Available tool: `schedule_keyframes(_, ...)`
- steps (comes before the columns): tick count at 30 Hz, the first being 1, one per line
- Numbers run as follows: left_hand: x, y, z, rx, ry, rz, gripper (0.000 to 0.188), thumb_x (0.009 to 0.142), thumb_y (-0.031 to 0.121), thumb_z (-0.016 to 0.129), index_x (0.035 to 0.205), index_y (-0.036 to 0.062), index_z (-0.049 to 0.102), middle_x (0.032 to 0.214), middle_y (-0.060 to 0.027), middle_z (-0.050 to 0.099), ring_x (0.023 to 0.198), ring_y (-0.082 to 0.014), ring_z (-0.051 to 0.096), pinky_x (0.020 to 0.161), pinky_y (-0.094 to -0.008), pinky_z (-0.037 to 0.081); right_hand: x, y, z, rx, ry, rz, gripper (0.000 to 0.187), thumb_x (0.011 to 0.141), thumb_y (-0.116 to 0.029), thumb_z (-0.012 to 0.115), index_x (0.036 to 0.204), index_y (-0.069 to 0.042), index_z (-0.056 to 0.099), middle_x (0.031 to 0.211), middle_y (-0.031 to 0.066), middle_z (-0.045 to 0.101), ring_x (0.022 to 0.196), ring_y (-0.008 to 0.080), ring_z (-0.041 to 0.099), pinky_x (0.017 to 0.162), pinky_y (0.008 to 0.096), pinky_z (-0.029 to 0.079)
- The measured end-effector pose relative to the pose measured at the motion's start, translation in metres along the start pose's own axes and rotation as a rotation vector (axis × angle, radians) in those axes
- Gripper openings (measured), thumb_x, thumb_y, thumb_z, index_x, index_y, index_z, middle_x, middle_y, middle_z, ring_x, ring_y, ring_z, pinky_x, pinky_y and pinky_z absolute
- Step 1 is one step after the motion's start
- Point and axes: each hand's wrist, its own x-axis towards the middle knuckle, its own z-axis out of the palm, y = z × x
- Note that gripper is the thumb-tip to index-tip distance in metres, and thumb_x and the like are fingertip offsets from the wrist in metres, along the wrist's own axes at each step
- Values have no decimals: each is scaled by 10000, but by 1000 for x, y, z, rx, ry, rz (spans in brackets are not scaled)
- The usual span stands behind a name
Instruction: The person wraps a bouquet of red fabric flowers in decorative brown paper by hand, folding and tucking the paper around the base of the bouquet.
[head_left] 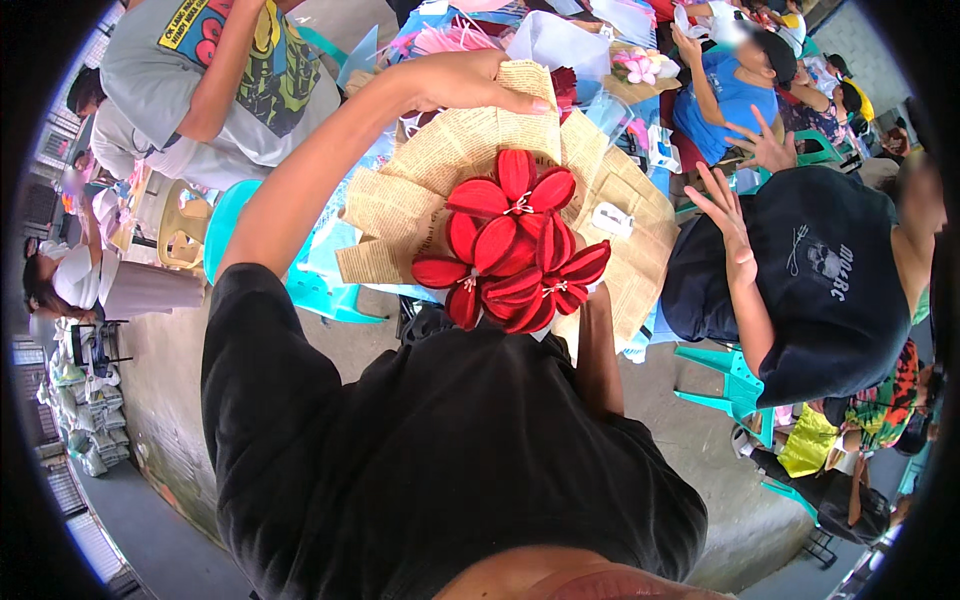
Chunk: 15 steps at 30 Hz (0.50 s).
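My left hand [465,82] is closed on the far edge of a pleated sheet of tan newsprint-style wrapping paper [415,160], its thumb lying along the folds. The sheet fans out around a bunch of red fuzzy flowers [515,240] with white stamens, close in front of my chest. My right forearm [600,355] rises to the underside of the bunch. Flowers and paper hide my right hand, so its fingers cannot be made out. A small white tag-like piece [612,220] lies on the paper to the right of the flowers.
Behind the bouquet, a cluttered table bears white sheets [558,42], pink flowers [640,68] and plastic wrap. A person in black [810,270] sits at right, hands raised; a person in grey [215,80] stands at far left. Teal chairs [725,385] flank me.
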Motion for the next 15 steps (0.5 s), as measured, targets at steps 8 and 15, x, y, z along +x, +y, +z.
schedule_keyframes(8,3,3,-12,-20,-150,148,447,776,380,647,1050,30,603,1011,-54,601,910,-137,547,827,-270,411,3,21,-6,129,-100,5,327,642,-237,689,754,-85,423,720,-23,393,656,85,383,583,253,330)
schedule_keyframes(15,11,14,-21,62,-287,100,332,803,280,637,978,-2,625,921,-55,618,919,-140,548,832,-253,403,7,-22,-3,179,-119,188,311,702,-177,641,958,-54,514,751,-42,454,655,63,402,578,216,336)
